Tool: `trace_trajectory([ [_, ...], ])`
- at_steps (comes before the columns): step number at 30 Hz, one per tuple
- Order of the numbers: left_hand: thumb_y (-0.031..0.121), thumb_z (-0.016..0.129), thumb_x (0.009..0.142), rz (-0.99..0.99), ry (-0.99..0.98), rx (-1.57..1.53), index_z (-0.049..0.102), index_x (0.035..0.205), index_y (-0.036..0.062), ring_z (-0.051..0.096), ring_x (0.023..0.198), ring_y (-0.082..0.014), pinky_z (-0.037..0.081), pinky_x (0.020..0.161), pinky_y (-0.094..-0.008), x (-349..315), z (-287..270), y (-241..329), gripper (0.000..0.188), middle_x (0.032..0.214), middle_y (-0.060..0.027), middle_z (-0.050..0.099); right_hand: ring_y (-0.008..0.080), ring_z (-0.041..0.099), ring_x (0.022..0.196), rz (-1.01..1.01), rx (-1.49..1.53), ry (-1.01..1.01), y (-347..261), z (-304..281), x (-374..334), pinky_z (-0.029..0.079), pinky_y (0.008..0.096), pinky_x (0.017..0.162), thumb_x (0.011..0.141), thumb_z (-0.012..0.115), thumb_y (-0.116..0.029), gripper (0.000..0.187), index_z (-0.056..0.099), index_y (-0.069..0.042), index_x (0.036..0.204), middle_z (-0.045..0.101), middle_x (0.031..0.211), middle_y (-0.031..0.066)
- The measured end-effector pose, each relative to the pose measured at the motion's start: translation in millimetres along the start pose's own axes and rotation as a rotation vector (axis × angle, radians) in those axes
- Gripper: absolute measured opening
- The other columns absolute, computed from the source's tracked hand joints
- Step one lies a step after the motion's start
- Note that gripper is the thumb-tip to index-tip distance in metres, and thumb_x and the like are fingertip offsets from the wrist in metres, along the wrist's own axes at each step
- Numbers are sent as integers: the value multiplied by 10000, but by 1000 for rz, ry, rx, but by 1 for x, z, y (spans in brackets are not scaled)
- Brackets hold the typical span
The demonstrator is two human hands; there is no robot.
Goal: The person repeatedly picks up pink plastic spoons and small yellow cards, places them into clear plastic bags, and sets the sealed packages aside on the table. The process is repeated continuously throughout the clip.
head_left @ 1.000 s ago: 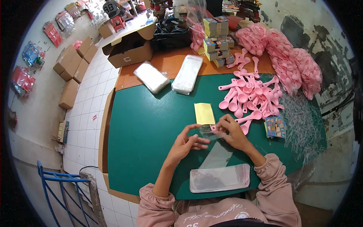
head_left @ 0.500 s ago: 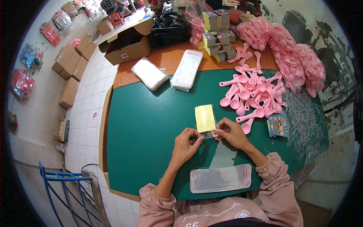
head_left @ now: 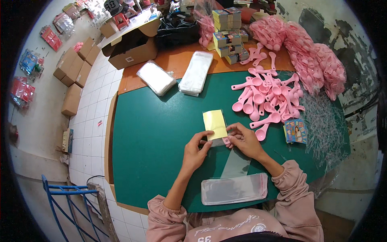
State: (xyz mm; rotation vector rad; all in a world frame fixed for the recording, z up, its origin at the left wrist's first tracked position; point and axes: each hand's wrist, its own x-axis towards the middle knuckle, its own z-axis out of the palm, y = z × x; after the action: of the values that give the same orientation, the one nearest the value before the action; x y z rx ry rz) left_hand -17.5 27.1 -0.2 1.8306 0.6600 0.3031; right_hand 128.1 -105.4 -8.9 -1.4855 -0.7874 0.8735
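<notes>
A clear plastic bag with a yellow card in it is held just above the green table. My left hand pinches its lower left side, thumb and finger closed by the card's corner. At the lower right, my right hand grips the bag edge beside the pink end of a measuring spoon; most of that spoon is hidden. A loose clear bag lies below my hands, reaching to a stack of clear bags near my body.
Pink measuring spoons are heaped to the right, next to a small stack of blue printed cards and a tangle of clear plastic strips. Farther back are two bag bundles, banded card stacks, bagged spoons and an open carton.
The bag with its yellow card has tilted and shifted slightly left. My left hand's fingers have moved up onto the card's lower left corner. The whole view has shifted a little.
</notes>
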Motion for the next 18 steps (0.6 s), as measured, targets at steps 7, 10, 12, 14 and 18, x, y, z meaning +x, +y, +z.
trace_trajectory([
  [7,77,553,792,-87,560,178,546,1161,87,469,606,-85,387,491,-214,-18,-131,-24,369,868,-50,587,228,578,804,-361,-851,181,-26,-62,-3,451,338,700,750,568,-28,176,564,-29,926,570,868,92],
  [10,77,540,802,-112,831,221,544,1161,57,492,636,-89,391,484,-209,-26,-216,-77,360,923,-79,588,256,516,882,-361,-1142,105,-29,-74,-8,394,369,759,719,569,-31,195,567,-42,913,535,902,78],
  [12,130,544,808,-286,904,284,526,1168,24,582,800,-172,457,650,-254,-32,-266,-117,375,1027,-134,594,229,502,881,-348,-1273,90,-26,-68,-9,378,357,752,719,552,-25,192,569,-51,909,500,910,63],
  [14,223,525,837,-352,916,392,535,1156,27,585,871,-232,446,762,-315,-31,-291,-141,375,999,-167,595,234,501,875,-347,-1265,79,-26,-62,-7,378,355,749,714,545,-15,210,568,-53,920,498,903,68],
  [18,287,476,872,-130,1008,802,593,1015,22,560,868,-285,435,766,-368,-4,-201,-76,324,919,-163,589,281,488,840,-390,-1205,105,-18,-70,-4,381,362,782,683,563,25,320,556,-68,989,496,907,94],
])
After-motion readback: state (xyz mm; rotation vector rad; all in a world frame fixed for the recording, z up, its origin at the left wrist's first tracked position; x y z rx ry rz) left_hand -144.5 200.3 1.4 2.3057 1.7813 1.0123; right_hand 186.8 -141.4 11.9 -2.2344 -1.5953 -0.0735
